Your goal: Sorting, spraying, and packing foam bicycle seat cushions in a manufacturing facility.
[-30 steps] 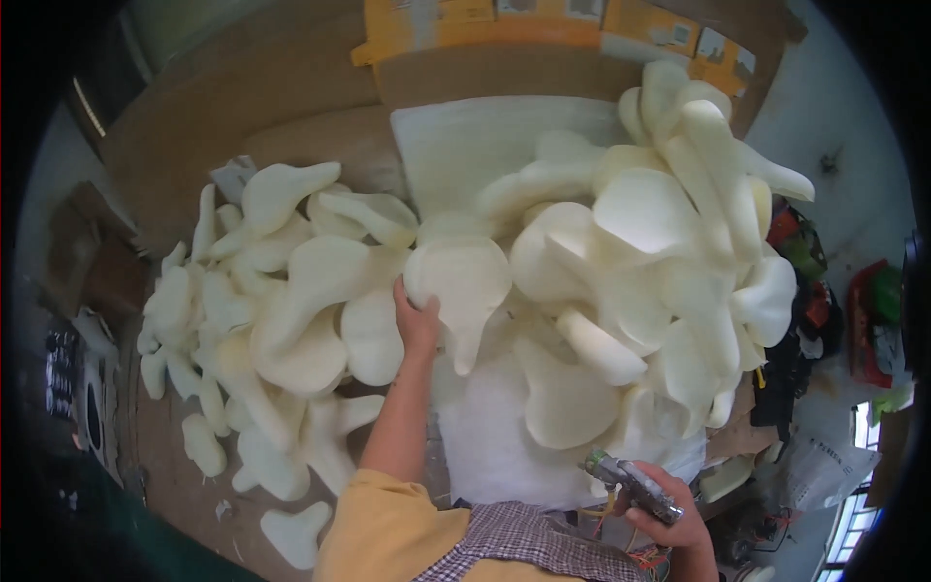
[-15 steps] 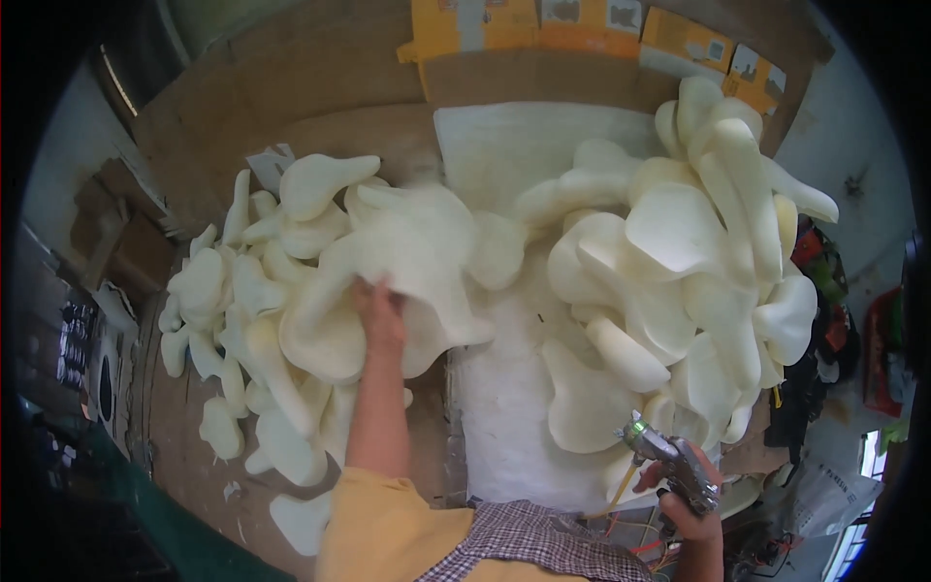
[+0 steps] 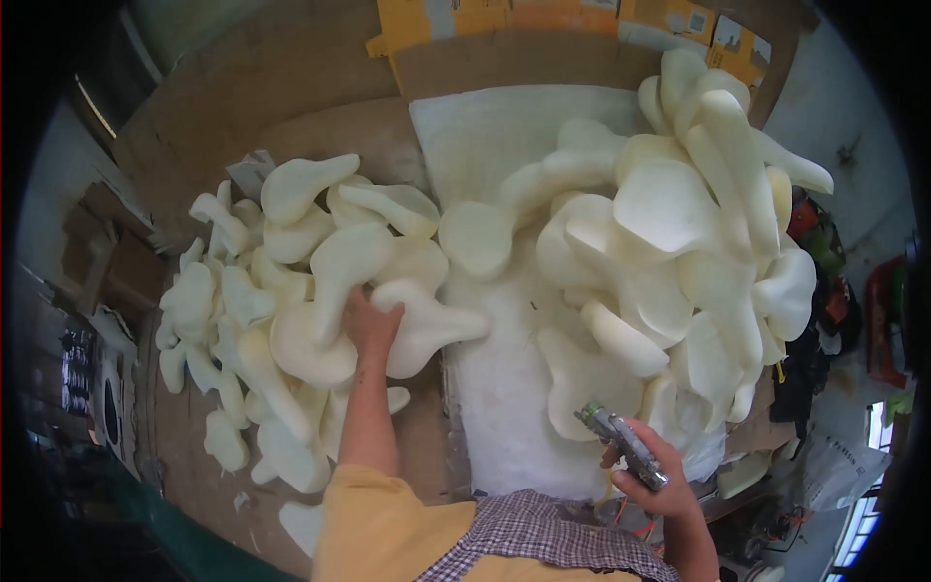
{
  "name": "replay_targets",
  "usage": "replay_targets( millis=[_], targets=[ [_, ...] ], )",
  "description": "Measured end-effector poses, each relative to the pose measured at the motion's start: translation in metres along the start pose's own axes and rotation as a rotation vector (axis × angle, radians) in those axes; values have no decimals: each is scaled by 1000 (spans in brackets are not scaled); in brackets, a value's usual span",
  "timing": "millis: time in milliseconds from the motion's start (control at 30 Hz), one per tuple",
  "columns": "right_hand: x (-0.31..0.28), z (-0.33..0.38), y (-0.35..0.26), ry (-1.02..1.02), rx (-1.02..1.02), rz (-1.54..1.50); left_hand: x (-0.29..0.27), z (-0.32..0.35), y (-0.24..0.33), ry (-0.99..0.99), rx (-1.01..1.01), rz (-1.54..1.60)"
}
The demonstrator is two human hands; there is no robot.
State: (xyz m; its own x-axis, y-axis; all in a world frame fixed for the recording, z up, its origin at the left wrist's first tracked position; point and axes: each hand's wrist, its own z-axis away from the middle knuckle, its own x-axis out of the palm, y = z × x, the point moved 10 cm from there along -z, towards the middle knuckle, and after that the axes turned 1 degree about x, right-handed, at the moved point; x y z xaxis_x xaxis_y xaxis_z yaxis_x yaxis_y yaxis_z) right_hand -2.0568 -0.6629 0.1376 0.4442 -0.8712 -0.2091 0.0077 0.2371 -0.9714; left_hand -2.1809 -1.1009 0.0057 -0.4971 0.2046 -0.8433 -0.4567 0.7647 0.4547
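Evidently, in the head view, the left hand (image 3: 372,325) is placed in the left heap, between a curved foam piece (image 3: 341,276) and a tailed foam piece (image 3: 417,328) whose narrow end is pointed right, over the edge of the white sheet (image 3: 514,427). Its thumb is spread beside the tailed piece; whether anything is pinched cannot be made out, the fingertips being hidden. By the right hand (image 3: 663,475) a metal spray gun (image 3: 628,448) is firmly grasped. Both pieces are judged light, soft and springy, easily dented or torn; they would best be held by the broad rounded body, not the thin tail
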Motion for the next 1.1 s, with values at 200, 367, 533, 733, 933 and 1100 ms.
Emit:
replay_targets(
  millis=[200, 367, 533, 733, 933, 1100],
  targets=[
    [-2, 3, 13, 40, 40, -15, -12, 102, 75, -797, -54, 1149],
    [5, 5, 5, 19, -7, -33, 41, 127, -10, -424, 106, 391],
    [-2, 20, 15, 60, 11, -10, 102, 187, -39, -844, -411, 563],
    [-4, 27, 17, 104, 42, -21, 142, 219, -58, -1045, -528, 819],
    [-6, 30, 15, 88, 7, -3, 127, 232, -88, -1104, -704, 866],
    [-4, 21, 18, 76, -3, -8, 135, 239, -48, -1081, -775, 1060]
  ],
)
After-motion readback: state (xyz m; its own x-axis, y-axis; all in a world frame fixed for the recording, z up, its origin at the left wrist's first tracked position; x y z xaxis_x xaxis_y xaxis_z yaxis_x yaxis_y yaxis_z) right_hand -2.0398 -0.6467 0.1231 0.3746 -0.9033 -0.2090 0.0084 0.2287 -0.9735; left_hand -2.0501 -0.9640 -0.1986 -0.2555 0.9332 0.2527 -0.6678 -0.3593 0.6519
